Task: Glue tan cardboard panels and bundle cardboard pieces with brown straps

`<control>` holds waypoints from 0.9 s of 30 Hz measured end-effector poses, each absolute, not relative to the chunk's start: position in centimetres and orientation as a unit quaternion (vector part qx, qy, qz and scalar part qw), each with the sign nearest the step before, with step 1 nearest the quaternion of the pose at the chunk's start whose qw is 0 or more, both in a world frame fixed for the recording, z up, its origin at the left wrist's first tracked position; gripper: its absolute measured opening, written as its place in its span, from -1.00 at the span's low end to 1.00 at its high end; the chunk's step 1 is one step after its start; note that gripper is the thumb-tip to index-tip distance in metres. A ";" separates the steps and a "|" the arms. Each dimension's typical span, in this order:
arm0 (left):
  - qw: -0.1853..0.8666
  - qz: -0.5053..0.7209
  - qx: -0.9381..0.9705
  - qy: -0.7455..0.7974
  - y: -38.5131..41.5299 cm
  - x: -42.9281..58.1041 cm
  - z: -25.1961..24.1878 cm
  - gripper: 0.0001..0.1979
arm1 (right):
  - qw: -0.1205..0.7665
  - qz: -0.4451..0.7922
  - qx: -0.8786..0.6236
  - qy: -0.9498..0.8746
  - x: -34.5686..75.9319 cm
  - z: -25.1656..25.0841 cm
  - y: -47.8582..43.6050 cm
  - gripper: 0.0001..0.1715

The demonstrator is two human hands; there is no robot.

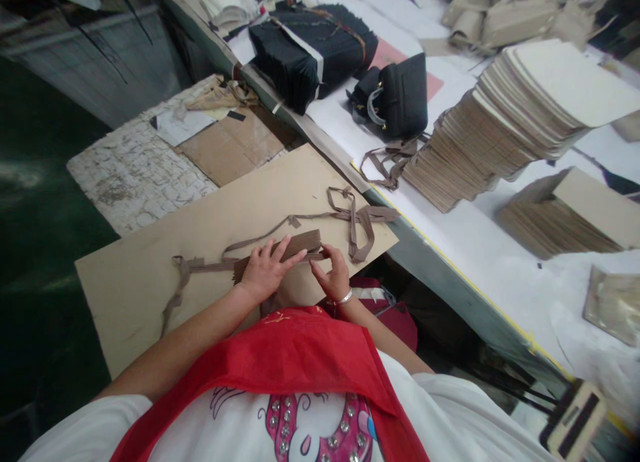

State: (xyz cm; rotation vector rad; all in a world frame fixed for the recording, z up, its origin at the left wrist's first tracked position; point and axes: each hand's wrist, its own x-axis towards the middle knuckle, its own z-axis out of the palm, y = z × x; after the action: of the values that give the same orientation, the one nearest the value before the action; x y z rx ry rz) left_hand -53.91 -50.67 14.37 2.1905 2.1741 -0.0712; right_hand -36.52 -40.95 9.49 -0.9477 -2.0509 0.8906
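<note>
A bundle of narrow brown strips (301,243), stacked edge to edge, lies on a beige board (145,289) in front of my body. Across its top rests my left hand (267,269), fingers spread and gripping it from above. My right hand (334,275), with a bracelet at the wrist, has thumb and forefinger at the bundle's right end, where a few strips part from the others. Loose brown fabric ties (367,232) trail over the board on the right. Another length of tie (184,272) lies to the left.
A white-covered table (480,249) runs along the right, carrying tall stacks of beige panels (480,135), a black handbag (403,95) and a tied black bundle (300,55). Beyond the board is a worn pale surface with cardboard (233,149).
</note>
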 end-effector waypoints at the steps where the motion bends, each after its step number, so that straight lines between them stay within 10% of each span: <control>1: 0.022 -0.025 0.710 0.703 -50.7 -53.9 14.4 -0.32 | 0.351 0.350 -0.366 -0.788 -36.5 9.6 -40.9 -0.54; 27: 0.014 -0.023 0.718 0.696 -50.9 -53.7 14.5 -0.32 | 0.334 0.448 -0.376 -0.739 -36.8 10.9 -39.5 -0.77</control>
State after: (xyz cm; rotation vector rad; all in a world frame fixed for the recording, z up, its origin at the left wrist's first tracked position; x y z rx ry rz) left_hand -53.70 -50.88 14.46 2.2350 2.1658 -0.0728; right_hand -36.79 -39.46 10.88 -0.9825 -1.9301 1.1685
